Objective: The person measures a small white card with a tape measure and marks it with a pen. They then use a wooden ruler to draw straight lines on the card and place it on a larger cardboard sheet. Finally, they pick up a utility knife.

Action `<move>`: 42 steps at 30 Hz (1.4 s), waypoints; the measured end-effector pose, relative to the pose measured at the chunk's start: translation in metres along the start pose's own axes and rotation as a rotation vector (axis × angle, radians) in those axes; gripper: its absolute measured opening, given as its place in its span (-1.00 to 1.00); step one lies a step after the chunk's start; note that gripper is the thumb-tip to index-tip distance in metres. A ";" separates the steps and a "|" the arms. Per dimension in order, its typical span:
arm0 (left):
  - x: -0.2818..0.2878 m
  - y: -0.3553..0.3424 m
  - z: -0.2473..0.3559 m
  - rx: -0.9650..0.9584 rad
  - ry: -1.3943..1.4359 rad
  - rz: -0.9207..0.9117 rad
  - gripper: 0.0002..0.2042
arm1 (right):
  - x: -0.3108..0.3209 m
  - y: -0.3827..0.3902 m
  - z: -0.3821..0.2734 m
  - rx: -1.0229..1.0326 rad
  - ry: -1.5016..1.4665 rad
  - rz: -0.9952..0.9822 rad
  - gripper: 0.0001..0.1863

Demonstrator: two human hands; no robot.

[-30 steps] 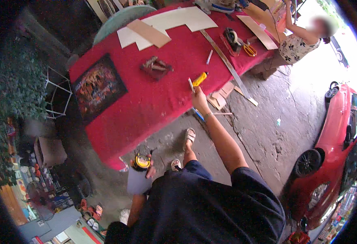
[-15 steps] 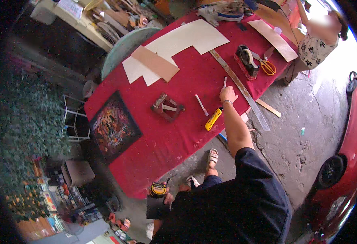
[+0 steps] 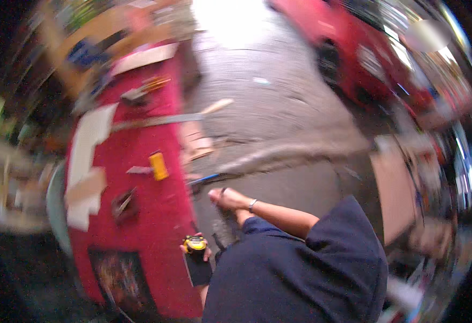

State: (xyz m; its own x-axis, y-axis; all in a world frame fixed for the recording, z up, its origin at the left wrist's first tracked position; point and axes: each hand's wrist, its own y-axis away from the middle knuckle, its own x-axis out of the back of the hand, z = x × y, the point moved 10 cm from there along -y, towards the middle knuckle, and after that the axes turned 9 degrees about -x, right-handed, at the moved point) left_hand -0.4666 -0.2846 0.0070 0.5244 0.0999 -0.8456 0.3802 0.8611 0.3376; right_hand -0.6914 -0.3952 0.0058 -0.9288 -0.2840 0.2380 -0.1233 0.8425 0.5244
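My left hand (image 3: 208, 254) is closed around a yellow-and-black tape measure (image 3: 195, 244) at the table's front edge. A flat black piece (image 3: 199, 273) hangs below the tape measure, against the same hand. My right hand (image 3: 227, 198) is off the table, over the floor, its fingers curled in. A small dark bit shows at those fingers, but blur hides what it is. On the red-covered table (image 3: 155, 215) lie a yellow utility knife (image 3: 159, 166), a pale marker (image 3: 139, 170) and a small dark reddish block-like object (image 3: 124, 205).
A long metal ruler (image 3: 158, 121) crosses the table, its end past the edge. White sheet (image 3: 91, 137), brown cardboard (image 3: 87, 183), scissors (image 3: 155, 84) and a dark picture (image 3: 122, 277) lie there too. A red car (image 3: 349, 48) stands beyond the floor; a tan board (image 3: 393, 196) is at right.
The view has swung right, blurring the scene. My right hand has left the table beside a marker and is now over the floor. My left hand still holds the tape measure.
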 end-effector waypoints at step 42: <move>-0.192 0.320 -0.768 1.041 -1.343 -0.650 -0.74 | 0.007 1.041 0.543 -0.311 -1.324 1.820 -0.69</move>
State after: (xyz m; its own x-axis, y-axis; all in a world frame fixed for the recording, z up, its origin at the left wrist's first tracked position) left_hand -1.0309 0.3551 -0.0405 0.1043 -0.9648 -0.2413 0.7431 -0.0857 0.6637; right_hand -1.0163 0.7279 0.1096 0.3866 0.9219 0.0271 0.7622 -0.3359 0.5534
